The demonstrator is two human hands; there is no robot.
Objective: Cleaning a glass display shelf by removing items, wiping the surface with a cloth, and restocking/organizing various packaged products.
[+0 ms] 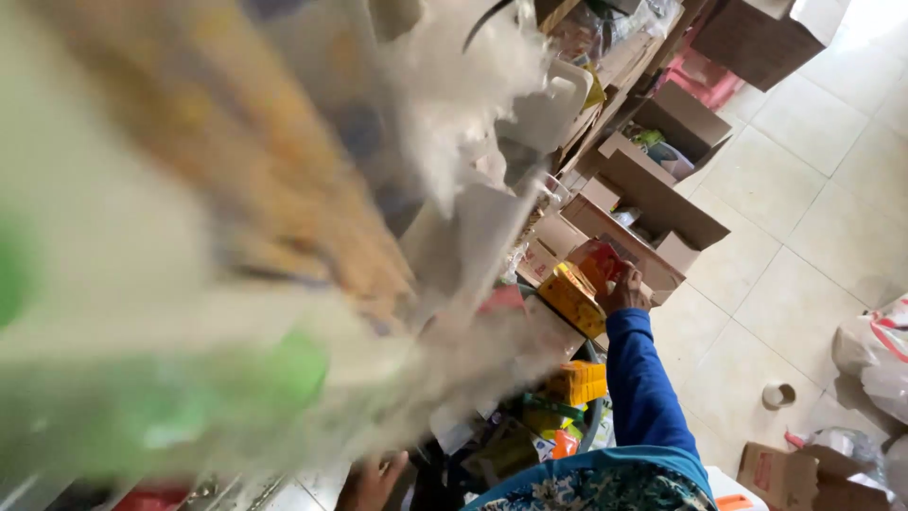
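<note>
Blurred view, tilted, looking down past stacked goods. Right hand [626, 291], at the end of a blue sleeve [643, 383], stretched forward into an open cardboard box [619, 232] on the floor, fingers clamped on a red and orange packet [600, 262] at the box's near edge. Just beside that packet, touching it on its left, a yellow carton [571, 298], tilted. Left hand [374, 483] low at the bottom edge of the view, fingers spread apart, holding nothing visible, near a dark patch too blurred to name. Between the two hands, a heap of yellow and orange packets [572, 383] in a round container. Large smeared shapes in cream, orange and green across the left half, too blurred to identify. More open cardboard boxes [681, 118] lined up along the far side of the pale tiled floor [757, 265]. On the floor's right edge, a white plastic bag [875, 350], a small roll of tape [777, 395] well apart from it, and a flattened brown box [785, 478] at the bottom right corner.
</note>
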